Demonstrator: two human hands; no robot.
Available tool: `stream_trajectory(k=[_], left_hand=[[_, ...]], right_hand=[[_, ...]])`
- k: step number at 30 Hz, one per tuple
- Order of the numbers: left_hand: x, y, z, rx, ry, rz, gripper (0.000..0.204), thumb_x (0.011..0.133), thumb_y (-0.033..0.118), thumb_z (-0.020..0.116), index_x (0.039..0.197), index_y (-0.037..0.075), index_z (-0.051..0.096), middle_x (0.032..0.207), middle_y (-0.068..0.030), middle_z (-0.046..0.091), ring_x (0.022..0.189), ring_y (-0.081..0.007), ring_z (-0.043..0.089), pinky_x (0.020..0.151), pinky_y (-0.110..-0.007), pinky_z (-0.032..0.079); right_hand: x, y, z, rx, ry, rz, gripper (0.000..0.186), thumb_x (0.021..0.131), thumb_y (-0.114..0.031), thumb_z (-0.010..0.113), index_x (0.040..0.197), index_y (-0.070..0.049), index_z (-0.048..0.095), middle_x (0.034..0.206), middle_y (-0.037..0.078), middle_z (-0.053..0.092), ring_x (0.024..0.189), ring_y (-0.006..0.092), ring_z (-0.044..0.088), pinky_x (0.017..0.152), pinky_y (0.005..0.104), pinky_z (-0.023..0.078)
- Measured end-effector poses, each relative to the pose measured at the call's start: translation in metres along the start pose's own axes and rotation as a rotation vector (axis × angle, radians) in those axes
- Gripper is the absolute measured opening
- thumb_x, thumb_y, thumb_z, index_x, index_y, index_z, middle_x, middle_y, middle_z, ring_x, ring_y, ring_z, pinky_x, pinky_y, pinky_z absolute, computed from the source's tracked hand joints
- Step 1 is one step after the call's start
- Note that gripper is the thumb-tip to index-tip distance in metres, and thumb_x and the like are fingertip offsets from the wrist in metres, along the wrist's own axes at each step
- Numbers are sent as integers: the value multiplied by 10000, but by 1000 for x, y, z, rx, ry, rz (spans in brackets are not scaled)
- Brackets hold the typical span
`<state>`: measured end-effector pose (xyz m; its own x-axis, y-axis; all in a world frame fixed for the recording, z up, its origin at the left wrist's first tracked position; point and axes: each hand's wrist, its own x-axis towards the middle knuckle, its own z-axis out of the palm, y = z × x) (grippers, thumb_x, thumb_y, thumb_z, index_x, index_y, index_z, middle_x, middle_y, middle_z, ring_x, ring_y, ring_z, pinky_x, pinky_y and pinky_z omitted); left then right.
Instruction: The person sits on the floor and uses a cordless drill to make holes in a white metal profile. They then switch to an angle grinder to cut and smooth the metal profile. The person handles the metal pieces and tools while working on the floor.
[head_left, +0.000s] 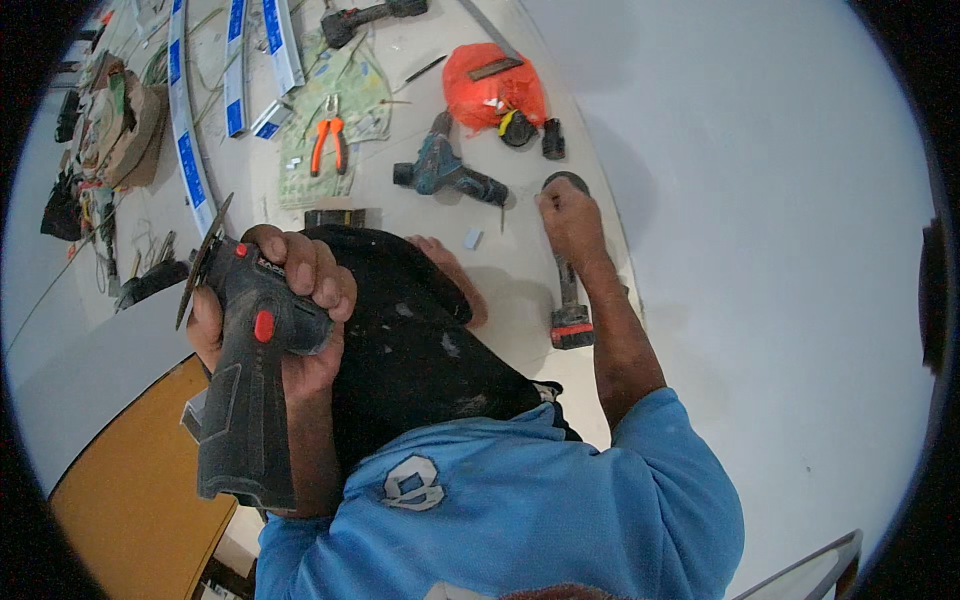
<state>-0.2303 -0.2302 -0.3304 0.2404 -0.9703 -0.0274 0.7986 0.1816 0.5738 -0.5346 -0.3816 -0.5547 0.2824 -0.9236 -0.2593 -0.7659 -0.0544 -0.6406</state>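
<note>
My left hand is wrapped around a black cordless angle grinder with red buttons, held up at the left. Its thin cutting disc stands nearly edge-on beside my fingers. My right hand is closed, lower down on the right, over the round dark head of another cordless tool. This tool has a black and red battery at its near end. What my right fingers pinch is hidden. Ahead and left of that hand lies a teal and black cordless drill on the floor.
Pliers with orange handles rest on a patterned cloth. An orange-red bag and a tape measure lie near the wall. Metal channels stretch along the left. A yellow-brown board is at lower left.
</note>
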Motion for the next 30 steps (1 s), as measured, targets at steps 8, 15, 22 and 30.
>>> stream_trajectory(k=[8,15,22,30], left_hand=[[-7,11,16,71,16,8,730,981,656,679,1236,-17,558,967,-125,582,885,-268,593,723,-415,497],[-13,12,16,38,66,31,705,966,634,687,1225,-12,577,961,-133,588,882,-284,599,728,-431,500],[-15,18,8,-16,131,54,707,974,633,655,1217,-27,580,973,-163,602,902,-308,623,754,-446,512],[-23,20,-4,-52,117,78,706,970,655,654,1220,-3,589,973,-158,597,895,-295,613,769,-454,509]], right_hand=[[-56,27,141,-107,-223,-101,345,918,-220,800,1169,-29,659,1103,225,738,1027,460,705,890,540,549],[68,-132,183,-344,119,-758,422,845,-280,777,1185,-34,736,1137,179,735,1094,378,654,1041,582,449],[151,-145,229,-680,-383,-576,282,913,-289,748,1099,-81,793,1079,155,796,1112,358,730,1047,618,445],[141,-99,196,-30,-316,-616,546,756,-223,895,1237,-83,676,1171,162,760,1088,360,743,970,472,569]])
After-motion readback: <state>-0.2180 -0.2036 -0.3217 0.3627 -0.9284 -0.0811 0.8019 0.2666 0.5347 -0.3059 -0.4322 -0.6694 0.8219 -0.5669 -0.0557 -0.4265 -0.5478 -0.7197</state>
